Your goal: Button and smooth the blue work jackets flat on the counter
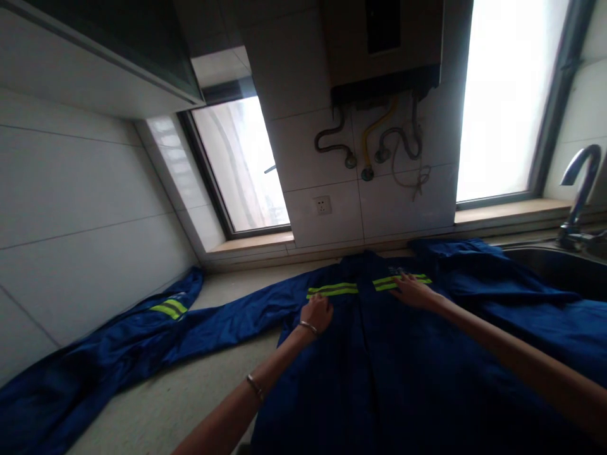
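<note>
A dark blue work jacket [332,379] lies spread out, front up, on the counter, its collar toward the wall. Yellow-green reflective stripes cross its chest. My left hand [317,314], with bracelets on wrist and forearm, rests just below the left stripe [339,289]; its fingers are curled down against the cloth. Over the right stripe [384,283] lies my right hand [413,292], fingers stretched out and apart on the fabric. One sleeve [251,319] reaches out to the left. The jacket's lower part fades into shadow.
More blue clothing with a reflective band [169,308] lies along the left wall, and folded blue cloth [516,284] lies at the right beside the sink [535,256] and faucet [585,189]. A water heater [386,57] with pipes hangs above. A cabinet [104,63] overhangs the upper left.
</note>
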`<state>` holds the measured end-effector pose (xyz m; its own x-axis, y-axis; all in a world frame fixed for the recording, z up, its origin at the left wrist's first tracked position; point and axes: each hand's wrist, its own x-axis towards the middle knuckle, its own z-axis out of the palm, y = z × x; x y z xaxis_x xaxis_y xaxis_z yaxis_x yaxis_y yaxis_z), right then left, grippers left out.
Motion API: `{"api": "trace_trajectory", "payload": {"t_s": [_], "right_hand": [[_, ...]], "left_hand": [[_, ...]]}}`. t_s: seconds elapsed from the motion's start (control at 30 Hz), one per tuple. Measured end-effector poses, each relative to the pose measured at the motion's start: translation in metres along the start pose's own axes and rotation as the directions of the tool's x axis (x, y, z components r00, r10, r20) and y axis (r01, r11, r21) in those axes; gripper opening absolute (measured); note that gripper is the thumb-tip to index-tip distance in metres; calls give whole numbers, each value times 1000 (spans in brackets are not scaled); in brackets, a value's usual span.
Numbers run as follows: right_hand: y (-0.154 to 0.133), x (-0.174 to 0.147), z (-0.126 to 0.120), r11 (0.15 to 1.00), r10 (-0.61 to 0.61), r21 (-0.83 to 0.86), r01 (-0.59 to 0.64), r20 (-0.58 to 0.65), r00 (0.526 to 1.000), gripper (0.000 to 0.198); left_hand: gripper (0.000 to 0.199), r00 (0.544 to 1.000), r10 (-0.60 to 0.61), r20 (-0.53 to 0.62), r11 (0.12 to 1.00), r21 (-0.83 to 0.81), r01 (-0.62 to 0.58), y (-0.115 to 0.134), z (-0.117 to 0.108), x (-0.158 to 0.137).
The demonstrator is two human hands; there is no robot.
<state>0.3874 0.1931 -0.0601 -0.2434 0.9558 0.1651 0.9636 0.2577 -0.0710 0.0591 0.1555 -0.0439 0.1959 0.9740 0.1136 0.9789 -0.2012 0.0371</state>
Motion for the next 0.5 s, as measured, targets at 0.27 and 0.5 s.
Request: {"api": "trace_trajectory", "payload": {"t_s": [0.27,0.5], "right_hand": [[-134,4,-1,996,26,85,-29,38,999,51],[-132,19,7,981,105,148,-123,121,987,37]], "left_hand": [[36,924,108,368,950,-313,14,66,-2,-65],[35,959,157,236,799,-601,17,75,3,-101]]}}
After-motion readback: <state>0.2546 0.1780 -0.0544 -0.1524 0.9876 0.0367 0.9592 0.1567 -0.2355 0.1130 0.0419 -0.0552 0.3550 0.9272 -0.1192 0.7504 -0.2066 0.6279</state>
